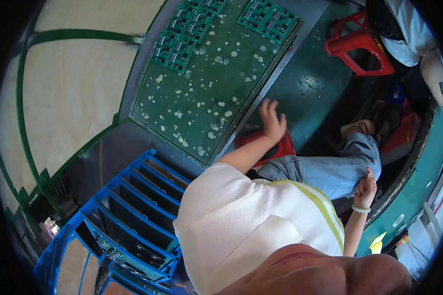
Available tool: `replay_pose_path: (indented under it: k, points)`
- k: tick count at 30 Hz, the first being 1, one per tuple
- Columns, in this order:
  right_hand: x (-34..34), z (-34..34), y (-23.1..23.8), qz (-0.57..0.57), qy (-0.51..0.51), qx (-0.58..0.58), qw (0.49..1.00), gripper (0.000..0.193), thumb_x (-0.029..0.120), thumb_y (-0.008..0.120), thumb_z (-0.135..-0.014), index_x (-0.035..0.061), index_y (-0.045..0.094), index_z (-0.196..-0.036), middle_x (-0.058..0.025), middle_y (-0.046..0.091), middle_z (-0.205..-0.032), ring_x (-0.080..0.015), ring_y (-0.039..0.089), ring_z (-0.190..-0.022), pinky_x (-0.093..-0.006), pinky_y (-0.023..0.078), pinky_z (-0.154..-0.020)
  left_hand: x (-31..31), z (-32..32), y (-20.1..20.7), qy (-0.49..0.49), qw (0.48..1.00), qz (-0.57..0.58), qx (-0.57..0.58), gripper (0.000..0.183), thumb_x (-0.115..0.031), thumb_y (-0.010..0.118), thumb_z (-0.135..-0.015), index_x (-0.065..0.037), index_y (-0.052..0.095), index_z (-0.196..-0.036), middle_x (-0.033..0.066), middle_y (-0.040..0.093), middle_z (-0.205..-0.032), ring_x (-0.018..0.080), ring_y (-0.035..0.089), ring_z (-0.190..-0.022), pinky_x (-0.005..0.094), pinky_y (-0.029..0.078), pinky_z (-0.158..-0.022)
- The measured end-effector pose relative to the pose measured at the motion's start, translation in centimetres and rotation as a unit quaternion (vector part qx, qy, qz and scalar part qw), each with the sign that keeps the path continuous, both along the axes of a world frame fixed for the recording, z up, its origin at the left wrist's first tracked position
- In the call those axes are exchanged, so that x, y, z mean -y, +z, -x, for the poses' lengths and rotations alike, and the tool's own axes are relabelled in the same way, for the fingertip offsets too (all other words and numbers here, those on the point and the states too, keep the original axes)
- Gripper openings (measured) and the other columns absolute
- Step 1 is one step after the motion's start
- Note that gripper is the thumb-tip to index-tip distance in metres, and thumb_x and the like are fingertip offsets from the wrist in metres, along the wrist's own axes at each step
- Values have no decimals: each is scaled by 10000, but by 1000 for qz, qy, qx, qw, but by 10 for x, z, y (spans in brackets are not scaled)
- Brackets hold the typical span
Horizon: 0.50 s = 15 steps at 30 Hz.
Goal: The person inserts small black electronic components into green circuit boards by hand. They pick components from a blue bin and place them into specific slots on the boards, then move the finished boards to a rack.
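Note:
My left hand hangs over the right edge of the green bench top, fingers spread and nothing in them. Below it is a red stool, partly hidden by my arm and leg. My right hand, with a pale bead bracelet at the wrist, is beside my jeans-clad leg. Its fingers are loosely bent, with some stretched out, and I see nothing held. Green circuit boards with display modules lie in joined panels at the bench's far left. Another such panel lies at its far right corner.
A blue slotted rack holding boards stands at the left, close to my left arm. Beyond it are wooden panels in green frames. Another person's arm shows at the far right, near a red stool. A green surface curves along my right.

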State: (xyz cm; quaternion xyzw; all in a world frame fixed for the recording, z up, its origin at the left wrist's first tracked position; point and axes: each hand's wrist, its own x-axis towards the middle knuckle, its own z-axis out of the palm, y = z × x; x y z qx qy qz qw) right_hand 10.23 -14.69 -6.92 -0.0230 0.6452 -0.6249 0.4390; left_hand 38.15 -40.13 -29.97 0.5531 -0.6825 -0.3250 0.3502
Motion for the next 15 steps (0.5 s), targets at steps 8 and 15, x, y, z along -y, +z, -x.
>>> replay_pose_path:
  k: [8,15]
  points:
    - [-31,-17,13,110,-15,58,992,304,246,565,-997,11,601,-1188,94,288,-559,-25,217,-437,-210,169,-384,52,75,178,-180,937,194,-229,329,-45,655,-823,-99,561,-1134,31,668,-1020,265,585,-1087,467,319,-995]
    - [-38,-32,30,152,-94,59,982,203,229,563,-988,31,608,-1000,97,297,-564,-23,230,-429,-199,203,-391,51,81,451,-263,736,559,-277,247,-62,630,-836,-114,521,-1051,20,670,-897,223,618,-824,369,399,-791]
